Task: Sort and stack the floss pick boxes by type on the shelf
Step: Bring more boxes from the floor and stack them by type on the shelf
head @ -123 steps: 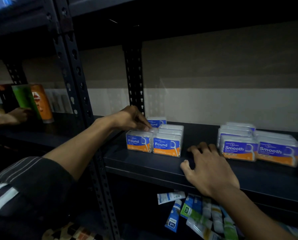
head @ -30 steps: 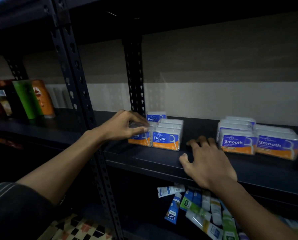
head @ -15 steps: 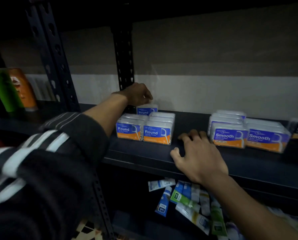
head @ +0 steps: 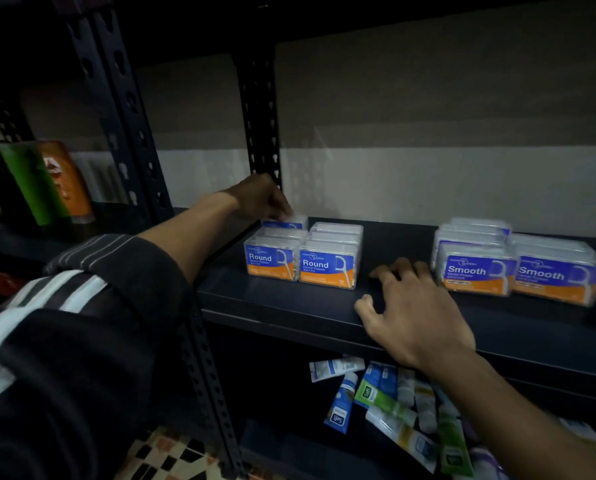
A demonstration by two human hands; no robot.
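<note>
Clear floss pick boxes labelled "Round" (head: pixel 327 268) stand in two rows at the left of the dark shelf (head: pixel 289 303). My left hand (head: pixel 260 199) reaches behind them, its fingers closed on the top of the rear Round box (head: pixel 284 224). Boxes labelled "Smooth" (head: pixel 476 273) form two rows at the right. Between the groups, my right hand (head: pixel 410 313) rests flat on the shelf with fingers spread, holding nothing.
Black perforated uprights (head: pixel 130 133) frame the bay at left and back. Green and orange packs (head: pixel 52 181) stand on the neighbouring shelf at left. Several tubes (head: pixel 393 407) lie jumbled on the lower shelf. A dark item sits at the far right edge.
My left hand moved from the front left Round box to the rear box and stays on it. My right hand stayed flat on the shelf. The view shifted closer and rightward.
</note>
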